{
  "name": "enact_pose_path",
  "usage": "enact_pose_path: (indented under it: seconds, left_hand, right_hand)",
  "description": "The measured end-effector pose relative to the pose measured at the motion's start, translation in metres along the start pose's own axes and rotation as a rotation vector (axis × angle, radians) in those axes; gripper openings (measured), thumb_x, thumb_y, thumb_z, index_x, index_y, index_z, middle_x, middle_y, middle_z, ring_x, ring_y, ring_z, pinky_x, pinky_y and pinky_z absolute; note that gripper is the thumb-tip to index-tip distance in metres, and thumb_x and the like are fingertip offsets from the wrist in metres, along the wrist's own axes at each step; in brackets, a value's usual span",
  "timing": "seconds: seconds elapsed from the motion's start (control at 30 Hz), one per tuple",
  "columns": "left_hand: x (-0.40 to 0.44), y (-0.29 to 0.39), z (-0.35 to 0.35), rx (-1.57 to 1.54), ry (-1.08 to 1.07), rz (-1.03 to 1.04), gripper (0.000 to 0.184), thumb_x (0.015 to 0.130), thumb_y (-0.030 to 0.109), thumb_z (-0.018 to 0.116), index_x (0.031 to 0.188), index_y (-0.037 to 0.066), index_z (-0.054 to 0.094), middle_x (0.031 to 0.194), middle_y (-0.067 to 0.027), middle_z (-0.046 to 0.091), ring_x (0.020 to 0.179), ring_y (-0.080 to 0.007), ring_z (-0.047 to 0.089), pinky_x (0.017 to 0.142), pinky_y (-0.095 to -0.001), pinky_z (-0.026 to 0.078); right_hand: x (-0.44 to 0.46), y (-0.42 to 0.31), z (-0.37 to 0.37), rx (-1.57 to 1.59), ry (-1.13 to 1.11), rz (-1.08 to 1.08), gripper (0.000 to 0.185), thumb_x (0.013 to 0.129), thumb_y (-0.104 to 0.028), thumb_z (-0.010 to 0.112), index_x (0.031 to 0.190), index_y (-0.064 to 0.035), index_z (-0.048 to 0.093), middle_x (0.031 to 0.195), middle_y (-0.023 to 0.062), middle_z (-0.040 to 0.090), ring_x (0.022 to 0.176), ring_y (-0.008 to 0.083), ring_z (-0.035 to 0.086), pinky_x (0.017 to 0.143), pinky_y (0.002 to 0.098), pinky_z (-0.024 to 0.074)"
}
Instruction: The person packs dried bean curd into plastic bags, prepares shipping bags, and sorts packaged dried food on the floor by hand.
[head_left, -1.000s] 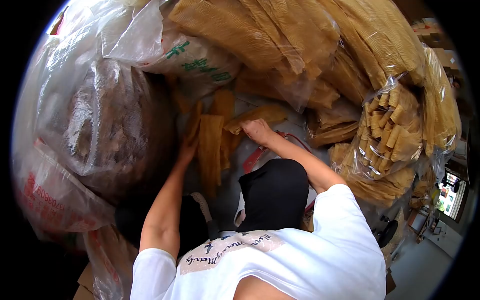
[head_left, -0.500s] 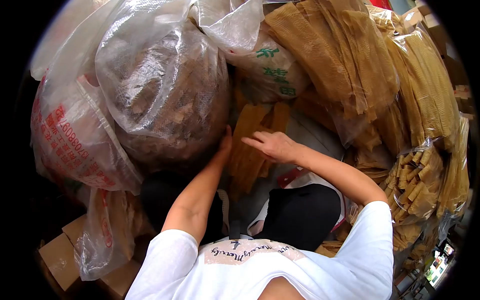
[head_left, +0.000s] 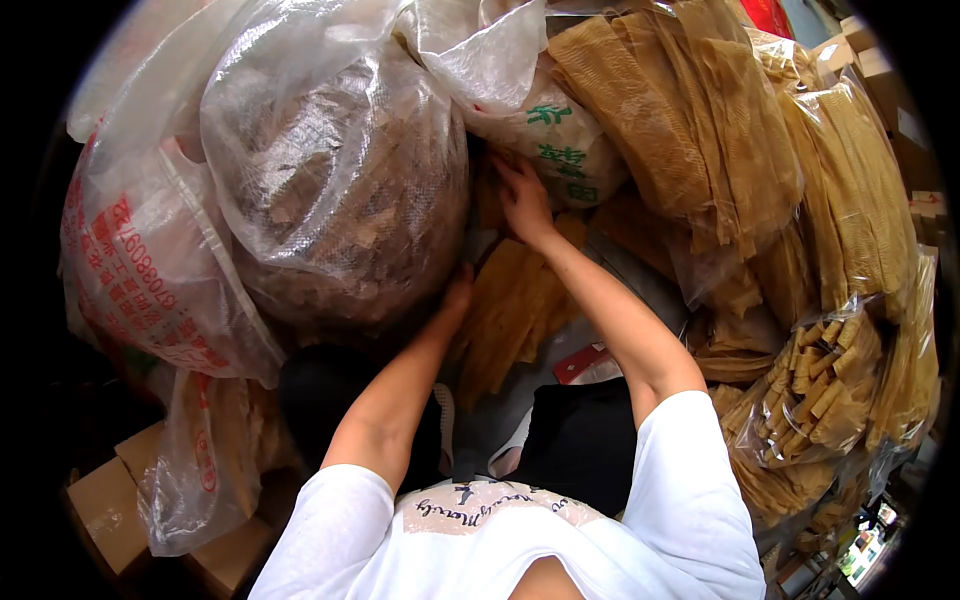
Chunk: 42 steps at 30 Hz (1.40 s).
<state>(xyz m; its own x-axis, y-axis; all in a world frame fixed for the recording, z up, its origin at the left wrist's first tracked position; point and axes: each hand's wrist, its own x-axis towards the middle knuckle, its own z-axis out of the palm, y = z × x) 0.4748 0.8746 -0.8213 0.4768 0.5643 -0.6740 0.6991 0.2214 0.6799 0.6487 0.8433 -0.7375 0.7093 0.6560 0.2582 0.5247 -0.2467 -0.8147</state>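
My left hand (head_left: 458, 291) rests against the lower right side of a large clear plastic sack (head_left: 340, 190) full of brown flaky pieces; its fingers are mostly hidden. My right hand (head_left: 524, 202) reaches forward with fingers stretched out, into the gap between that sack and a white sack with green lettering (head_left: 580, 140). The fingertips are in shadow by some brown material, and whether they touch it is unclear. Below my wrists, thin yellow-brown dried sheets (head_left: 505, 310) lie in a pile on the grey floor between my knees.
Long yellow-brown sheets in clear bags (head_left: 690, 120) are stacked on the right. Nearer me is a bag of rolled pieces (head_left: 815, 385). A plastic sack with red print (head_left: 150, 270) stands at the left, above cardboard boxes (head_left: 115, 500). A red-and-white item (head_left: 585, 364) lies by my right knee.
My right hand has moved forward and slightly left, from above the pile of sheets into the gap between the sacks. The left hand has barely shifted. The view has tilted slightly.
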Motion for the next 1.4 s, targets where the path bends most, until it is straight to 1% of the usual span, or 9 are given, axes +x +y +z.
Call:
enact_pose_path:
  seconds: [0.17, 0.3, 0.4, 0.57, 0.7, 0.87, 1.07, 1.27, 1.4]
  left_hand:
    - [-0.001, 0.028, 0.024, 0.289, 0.28, 0.747, 0.042, 0.079, 0.015, 0.038, 0.115, -0.005, 0.03, 0.113, -0.0194, 0.039, 0.109, -0.0332, 0.031, 0.091, -0.0315, 0.024]
    - [0.046, 0.042, 0.04, 0.123, 0.191, 0.574, 0.045, 0.077, 0.012, 0.041, 0.116, -0.005, 0.027, 0.108, -0.0209, 0.043, 0.106, -0.0322, 0.036, 0.088, -0.0325, 0.028]
    - [0.119, 0.022, 0.064, 0.28, 0.599, 0.713, 0.047, 0.073, 0.02, 0.048, 0.112, -0.003, 0.035, 0.103, -0.0208, 0.048, 0.1, -0.0298, 0.043, 0.084, -0.0324, 0.033]
    - [0.112, 0.076, 0.059, 0.465, 0.214, -0.023, 0.049, 0.069, 0.034, 0.056, 0.103, 0.001, 0.047, 0.102, -0.0133, 0.05, 0.092, -0.0237, 0.049, 0.077, -0.0317, 0.039]
    - [0.149, 0.046, 0.062, 0.549, 0.198, 0.012, 0.056, 0.063, 0.037, 0.061, 0.103, 0.0, 0.047, 0.099, -0.0142, 0.051, 0.09, -0.0254, 0.051, 0.073, -0.0317, 0.041]
    - [0.073, 0.08, 0.044, 0.6, 0.294, 0.572, 0.034, 0.068, 0.007, 0.05, 0.101, -0.001, 0.045, 0.092, -0.0199, 0.052, 0.087, -0.0329, 0.049, 0.07, -0.0362, 0.041]
    - [-0.027, 0.08, 0.004, 0.55, -0.025, 0.307, 0.046, 0.067, 0.015, 0.055, 0.107, -0.001, 0.036, 0.099, -0.0273, 0.045, 0.095, -0.0381, 0.043, 0.079, -0.0379, 0.036]
    - [-0.019, -0.023, 0.002, 0.728, -0.226, 0.377, 0.115, 0.044, 0.054, 0.067, 0.125, 0.005, 0.001, 0.129, -0.0221, 0.002, 0.119, -0.0355, 0.003, 0.096, -0.0403, 0.011]
    - [-0.045, 0.002, 0.01, 1.009, -0.205, 0.277, 0.127, 0.034, 0.051, 0.072, 0.124, 0.003, -0.003, 0.128, -0.0218, 0.004, 0.118, -0.0352, 0.004, 0.095, -0.0413, 0.014]
  right_hand:
    - [-0.01, -0.036, -0.064, -0.187, -0.045, -0.335, 0.028, 0.066, 0.0, 0.056, 0.093, -0.0049, 0.055, 0.088, 0.0118, 0.051, 0.081, 0.0253, 0.051, 0.067, 0.0287, 0.0418]
    - [-0.03, -0.039, -0.116, 0.028, -0.006, -0.08, 0.014, 0.067, 0.0, 0.058, 0.081, -0.0014, 0.057, 0.072, 0.0056, 0.052, 0.059, 0.0115, 0.05, 0.054, 0.0196, 0.0395]
    - [-0.066, 0.008, -0.125, 0.147, -0.031, 0.334, 0.027, 0.066, -0.001, 0.059, 0.091, -0.0013, 0.047, 0.066, 0.0063, 0.052, 0.051, 0.0085, 0.046, 0.047, 0.0195, 0.0369]
    - [-0.111, 0.064, -0.116, 0.158, -0.085, 0.806, 0.046, 0.065, -0.003, 0.06, 0.102, 0.0018, 0.035, 0.069, 0.0091, 0.054, 0.051, 0.009, 0.048, 0.042, 0.019, 0.0376]
    - [-0.128, 0.088, -0.098, 0.312, -0.228, 1.056, 0.026, 0.067, -0.006, 0.057, 0.09, 0.0059, 0.05, 0.075, 0.01, 0.056, 0.056, 0.0122, 0.053, 0.046, 0.0224, 0.0401]
    - [-0.151, 0.133, -0.065, 0.253, -0.06, 0.978, 0.023, 0.069, -0.015, 0.053, 0.08, 0.0052, 0.055, 0.068, 0.0092, 0.056, 0.054, 0.0157, 0.053, 0.047, 0.0238, 0.0396]
    - [-0.167, 0.155, -0.066, 0.331, -0.172, 1.333, 0.041, 0.071, -0.03, 0.05, 0.091, 0.0058, 0.048, 0.078, 0.0152, 0.055, 0.064, 0.0228, 0.055, 0.056, 0.0312, 0.0445]
    - [-0.153, 0.083, -0.074, 0.419, -0.43, 0.948, 0.078, 0.06, -0.038, 0.065, 0.11, 0.0071, 0.027, 0.104, 0.0189, 0.045, 0.094, 0.0235, 0.047, 0.078, 0.0307, 0.0395]
    - [-0.176, 0.096, -0.045, 0.24, -0.342, 0.668, 0.084, 0.049, -0.028, 0.075, 0.11, 0.0063, 0.028, 0.104, 0.0172, 0.045, 0.096, 0.0223, 0.046, 0.081, 0.0284, 0.0377]
